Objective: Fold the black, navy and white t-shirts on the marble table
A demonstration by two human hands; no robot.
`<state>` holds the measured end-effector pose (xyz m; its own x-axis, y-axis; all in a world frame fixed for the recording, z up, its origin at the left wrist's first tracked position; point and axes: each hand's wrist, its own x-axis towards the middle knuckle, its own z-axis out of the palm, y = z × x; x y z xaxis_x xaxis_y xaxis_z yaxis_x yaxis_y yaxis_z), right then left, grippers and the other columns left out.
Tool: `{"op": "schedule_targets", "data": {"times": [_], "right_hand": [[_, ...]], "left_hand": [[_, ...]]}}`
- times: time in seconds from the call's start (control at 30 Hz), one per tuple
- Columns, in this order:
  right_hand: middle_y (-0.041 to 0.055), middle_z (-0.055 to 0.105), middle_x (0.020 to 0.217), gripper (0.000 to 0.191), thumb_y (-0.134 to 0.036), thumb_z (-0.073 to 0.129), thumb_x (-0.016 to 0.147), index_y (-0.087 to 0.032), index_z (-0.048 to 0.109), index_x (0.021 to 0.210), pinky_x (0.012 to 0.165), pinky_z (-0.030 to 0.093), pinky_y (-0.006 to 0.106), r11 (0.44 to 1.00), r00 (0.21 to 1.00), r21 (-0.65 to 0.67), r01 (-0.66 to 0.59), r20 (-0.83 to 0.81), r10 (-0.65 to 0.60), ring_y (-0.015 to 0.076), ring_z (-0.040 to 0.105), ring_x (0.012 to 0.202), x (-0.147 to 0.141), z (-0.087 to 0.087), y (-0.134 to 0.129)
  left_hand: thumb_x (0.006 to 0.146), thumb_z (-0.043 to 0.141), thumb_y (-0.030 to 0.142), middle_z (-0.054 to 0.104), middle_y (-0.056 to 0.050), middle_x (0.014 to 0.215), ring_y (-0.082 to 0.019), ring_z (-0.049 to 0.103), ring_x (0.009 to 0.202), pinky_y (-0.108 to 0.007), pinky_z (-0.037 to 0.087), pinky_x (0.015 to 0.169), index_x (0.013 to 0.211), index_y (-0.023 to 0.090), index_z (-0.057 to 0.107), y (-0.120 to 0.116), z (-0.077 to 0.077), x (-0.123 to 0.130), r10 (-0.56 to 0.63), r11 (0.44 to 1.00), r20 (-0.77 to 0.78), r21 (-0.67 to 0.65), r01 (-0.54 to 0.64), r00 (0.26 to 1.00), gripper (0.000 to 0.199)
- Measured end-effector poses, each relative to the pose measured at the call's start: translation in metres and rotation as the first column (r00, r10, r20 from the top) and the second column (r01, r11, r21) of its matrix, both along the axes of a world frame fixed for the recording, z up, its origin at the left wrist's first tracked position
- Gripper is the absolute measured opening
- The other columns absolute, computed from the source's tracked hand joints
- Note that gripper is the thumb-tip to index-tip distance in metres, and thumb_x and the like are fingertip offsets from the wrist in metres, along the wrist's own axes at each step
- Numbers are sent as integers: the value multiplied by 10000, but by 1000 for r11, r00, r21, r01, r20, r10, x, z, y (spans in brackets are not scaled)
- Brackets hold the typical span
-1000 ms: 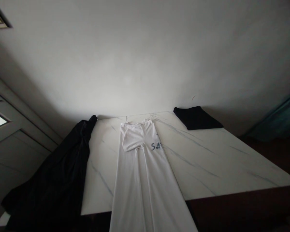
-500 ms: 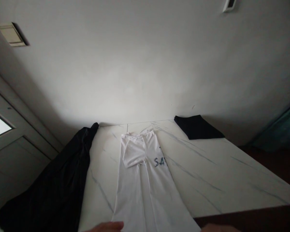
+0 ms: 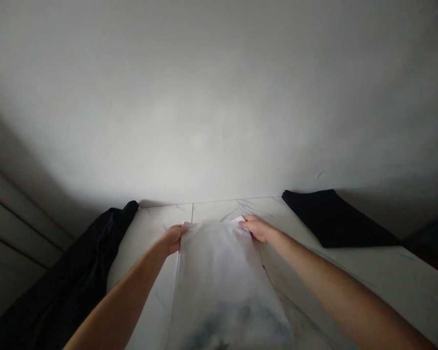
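Note:
A pair of white trousers [image 3: 222, 262] lies lengthwise in the middle of the table, a layer of its cloth now drawn over the waist end. My left hand [image 3: 173, 238] pinches the far left corner of this layer, thumb on top. At the far right corner my right hand [image 3: 257, 227] grips the cloth in the same way. Between the hands the fabric is spread fairly flat. A blurred blue-grey print shows on its near part. The waistband and the crotch are covered.
On the marble-patterned table [image 3: 149, 287], a folded black cloth [image 3: 336, 218] lies at the back right. A long black garment [image 3: 76, 272] stretches along the left side. Behind the table rises a plain pale wall [image 3: 211, 107].
Both hands have moved from the near edge to the far end, carrying white cloth over the waist end. The lettering and the crotch are now covered. The view has shifted slightly.

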<state>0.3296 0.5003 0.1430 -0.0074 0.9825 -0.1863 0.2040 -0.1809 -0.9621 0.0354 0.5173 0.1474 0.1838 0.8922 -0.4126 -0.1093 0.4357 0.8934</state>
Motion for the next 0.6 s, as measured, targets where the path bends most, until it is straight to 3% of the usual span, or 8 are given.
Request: {"op": "schedule_targets", "data": {"times": [0.1,0.17,0.3,0.4,0.6], "right_hand": [[2,687,632,52,-190,674,741,-155,648,713,536,446,204,995,1000,-103,-3,-29,0,133,601,578,4,-28,21],[-3,691,653,48,-156,630,743,-147,678,741,535,415,193,1000,1000,-18,11,30,-11,127,595,591,8,-35,26],[13,735,758,157,-137,606,744,-150,737,828,595,424,196,991,986,136,0,168,-23,146,637,690,11,-36,30],[41,753,825,198,-157,608,759,-143,750,896,613,434,207,988,979,153,1,202,-32,164,661,739,9,-37,30],[64,755,887,217,-176,630,768,-144,729,958,654,459,224,980,947,181,78,295,-130,180,683,793,6,-41,30]], "left_hand": [[812,694,168,726,-89,675,-174,683,602,-288,580,627,818,85,689,18,-14,-4,-14,1000,-16,-17,13,1000,83],[777,680,92,733,-90,686,-168,691,625,-275,572,650,790,75,696,22,-17,-7,2,1000,-45,-7,-3,999,26],[718,708,108,732,-62,667,-152,667,598,-255,538,602,790,84,712,21,-18,-10,47,999,-132,34,-43,990,76],[705,718,154,729,-42,658,-145,648,581,-239,503,559,822,100,716,17,-20,-8,79,994,-194,87,-63,978,129],[722,664,75,693,-9,670,-127,629,560,-220,474,540,956,113,678,20,-23,2,240,957,-301,235,-172,923,238]]}}
